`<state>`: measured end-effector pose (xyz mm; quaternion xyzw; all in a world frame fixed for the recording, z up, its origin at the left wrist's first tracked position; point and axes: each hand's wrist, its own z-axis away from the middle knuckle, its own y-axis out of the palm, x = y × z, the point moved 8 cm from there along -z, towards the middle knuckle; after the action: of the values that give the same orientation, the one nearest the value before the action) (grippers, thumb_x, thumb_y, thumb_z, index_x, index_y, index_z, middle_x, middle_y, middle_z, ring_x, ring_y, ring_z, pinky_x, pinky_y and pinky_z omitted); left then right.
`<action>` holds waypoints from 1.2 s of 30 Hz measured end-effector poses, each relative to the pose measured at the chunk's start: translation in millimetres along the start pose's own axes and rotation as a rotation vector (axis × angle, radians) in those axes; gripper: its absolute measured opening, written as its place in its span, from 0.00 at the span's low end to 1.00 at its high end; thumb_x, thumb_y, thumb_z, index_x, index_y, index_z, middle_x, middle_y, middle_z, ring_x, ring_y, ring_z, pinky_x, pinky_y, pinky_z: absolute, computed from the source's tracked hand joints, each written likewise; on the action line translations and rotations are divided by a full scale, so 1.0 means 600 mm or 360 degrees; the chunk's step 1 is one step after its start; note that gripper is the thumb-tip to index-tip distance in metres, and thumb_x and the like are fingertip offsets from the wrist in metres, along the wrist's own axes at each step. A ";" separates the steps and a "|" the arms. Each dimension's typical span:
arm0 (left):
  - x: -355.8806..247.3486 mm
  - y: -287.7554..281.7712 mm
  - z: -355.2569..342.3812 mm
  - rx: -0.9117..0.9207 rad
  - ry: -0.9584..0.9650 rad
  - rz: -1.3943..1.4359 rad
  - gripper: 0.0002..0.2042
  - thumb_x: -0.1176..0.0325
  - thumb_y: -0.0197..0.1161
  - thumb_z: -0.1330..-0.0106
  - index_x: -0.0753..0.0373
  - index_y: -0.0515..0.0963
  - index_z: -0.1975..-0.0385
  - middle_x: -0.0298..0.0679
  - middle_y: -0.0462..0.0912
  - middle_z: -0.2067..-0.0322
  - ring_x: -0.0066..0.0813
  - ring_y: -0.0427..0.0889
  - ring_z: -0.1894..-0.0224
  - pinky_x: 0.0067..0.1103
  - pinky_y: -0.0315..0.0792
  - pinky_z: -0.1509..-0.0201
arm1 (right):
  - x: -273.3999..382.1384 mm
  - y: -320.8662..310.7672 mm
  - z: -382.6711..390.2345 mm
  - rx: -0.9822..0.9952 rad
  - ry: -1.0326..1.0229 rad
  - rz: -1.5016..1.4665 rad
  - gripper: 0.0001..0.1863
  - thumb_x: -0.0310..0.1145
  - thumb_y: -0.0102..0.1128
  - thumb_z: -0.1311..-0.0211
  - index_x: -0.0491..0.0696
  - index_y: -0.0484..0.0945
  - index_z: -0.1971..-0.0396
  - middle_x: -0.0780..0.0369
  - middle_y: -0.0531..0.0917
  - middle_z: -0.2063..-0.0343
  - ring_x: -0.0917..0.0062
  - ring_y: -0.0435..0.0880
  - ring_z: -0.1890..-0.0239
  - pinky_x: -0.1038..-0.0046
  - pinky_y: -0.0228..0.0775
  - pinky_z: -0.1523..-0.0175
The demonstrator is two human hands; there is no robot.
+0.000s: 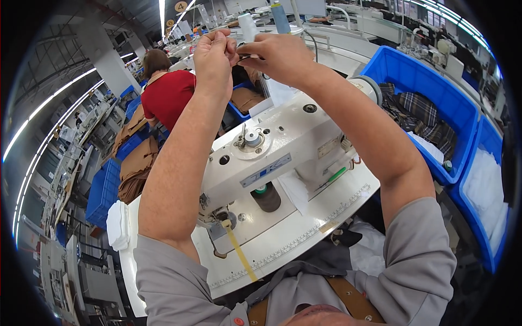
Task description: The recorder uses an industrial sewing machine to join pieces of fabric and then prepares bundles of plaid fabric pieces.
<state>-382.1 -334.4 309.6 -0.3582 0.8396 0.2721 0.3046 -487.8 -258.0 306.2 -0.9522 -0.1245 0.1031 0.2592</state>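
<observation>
Both hands raised above the white sewing machine (272, 157); left hand (213, 51) and right hand (277, 54) pinch something small between fingertips near the thread cones (249, 24); threading looks unfinished.

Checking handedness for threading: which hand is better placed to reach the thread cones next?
Probably the right hand. It sits just below the white cone and blue cone. The left hand is further left, pinched fingertip to fingertip with the right over the sewing machine.
</observation>
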 end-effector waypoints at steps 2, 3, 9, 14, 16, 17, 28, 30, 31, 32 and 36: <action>-0.004 0.001 0.000 -0.0012 0.0037 0.0071 0.08 0.69 0.52 0.22 0.66 0.73 0.56 0.33 0.73 0.73 0.18 0.68 0.74 0.16 0.64 0.71 | 0.004 0.026 -0.015 0.0065 -0.0021 0.0055 0.13 0.50 0.62 0.36 0.63 0.86 0.58 0.67 0.83 0.71 0.69 0.85 0.67 0.67 0.76 0.64; -0.006 0.004 -0.003 0.0010 0.0056 0.0077 0.07 0.69 0.50 0.22 0.66 0.71 0.57 0.34 0.73 0.76 0.18 0.67 0.78 0.16 0.62 0.76 | 0.003 0.032 -0.016 0.0060 0.0007 0.0015 0.13 0.51 0.62 0.37 0.62 0.87 0.59 0.67 0.84 0.70 0.68 0.85 0.65 0.66 0.76 0.63; -0.003 -0.016 -0.010 -0.0049 0.0053 -0.0212 0.09 0.70 0.55 0.24 0.70 0.75 0.53 0.30 0.72 0.75 0.13 0.62 0.78 0.15 0.56 0.74 | -0.020 0.016 0.058 0.0239 0.0079 -0.0054 0.15 0.55 0.60 0.36 0.62 0.87 0.62 0.65 0.86 0.67 0.66 0.86 0.63 0.64 0.76 0.61; -0.010 -0.034 -0.019 -0.0107 0.0069 -0.0380 0.09 0.70 0.55 0.24 0.68 0.73 0.51 0.32 0.74 0.73 0.12 0.64 0.78 0.12 0.57 0.77 | -0.052 -0.125 0.237 -0.0036 0.0229 -0.0642 0.21 0.55 0.65 0.39 0.51 0.87 0.66 0.60 0.86 0.73 0.64 0.85 0.67 0.66 0.74 0.64; -0.007 -0.044 -0.024 -0.0140 0.0089 -0.0417 0.09 0.70 0.55 0.24 0.68 0.72 0.51 0.34 0.75 0.72 0.12 0.64 0.77 0.12 0.57 0.77 | -0.067 -0.160 0.328 0.0025 0.0387 -0.0997 0.20 0.49 0.71 0.42 0.44 0.86 0.68 0.60 0.85 0.75 0.73 0.83 0.72 0.74 0.71 0.66; -0.007 -0.048 -0.027 -0.0138 0.0134 -0.0437 0.09 0.70 0.54 0.24 0.67 0.71 0.51 0.35 0.76 0.71 0.12 0.64 0.77 0.11 0.57 0.78 | -0.071 -0.161 0.372 0.0084 0.0492 -0.1128 0.19 0.45 0.72 0.41 0.42 0.85 0.68 0.60 0.84 0.76 0.79 0.81 0.72 0.77 0.70 0.65; 0.000 -0.089 -0.039 -0.0128 0.0212 -0.0716 0.09 0.67 0.62 0.28 0.66 0.76 0.55 0.38 0.84 0.62 0.12 0.75 0.70 0.11 0.68 0.69 | -0.053 -0.037 0.563 0.0275 0.0135 -0.0572 0.10 0.43 0.71 0.44 0.54 0.85 0.68 0.66 0.81 0.71 0.70 0.80 0.68 0.67 0.67 0.55; -0.003 -0.086 -0.029 -0.0207 0.0233 -0.0894 0.11 0.65 0.67 0.30 0.64 0.79 0.54 0.34 0.84 0.59 0.13 0.80 0.62 0.12 0.71 0.58 | -0.074 -0.068 0.542 0.0137 0.0217 -0.0568 0.09 0.41 0.71 0.44 0.52 0.85 0.70 0.65 0.82 0.71 0.70 0.80 0.68 0.67 0.66 0.56; -0.003 -0.080 -0.025 -0.0213 0.0249 -0.0879 0.13 0.67 0.69 0.32 0.65 0.81 0.52 0.34 0.85 0.59 0.16 0.82 0.58 0.13 0.72 0.55 | -0.082 -0.086 0.528 0.0127 0.0270 -0.0590 0.08 0.38 0.71 0.43 0.50 0.84 0.70 0.63 0.83 0.70 0.69 0.82 0.67 0.68 0.69 0.57; -0.009 -0.073 -0.024 -0.0217 0.0293 -0.0950 0.14 0.67 0.70 0.33 0.66 0.81 0.52 0.34 0.85 0.59 0.17 0.81 0.59 0.14 0.72 0.54 | -0.102 -0.098 0.502 0.0045 0.0399 -0.0819 0.06 0.33 0.69 0.42 0.48 0.85 0.70 0.61 0.84 0.70 0.67 0.83 0.66 0.68 0.72 0.60; -0.032 -0.038 -0.011 -0.0129 0.0444 -0.1069 0.13 0.69 0.70 0.34 0.69 0.82 0.54 0.36 0.86 0.60 0.18 0.81 0.58 0.15 0.72 0.51 | -0.151 -0.155 0.341 -0.0264 0.0454 -0.0797 0.06 0.29 0.65 0.34 0.42 0.84 0.64 0.64 0.83 0.75 0.84 0.77 0.75 0.80 0.68 0.69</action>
<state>-355.9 -344.1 322.2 -0.6594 0.6972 0.1385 0.2450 -644.2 -111.0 193.6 -0.9146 -0.3259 -0.1093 0.2129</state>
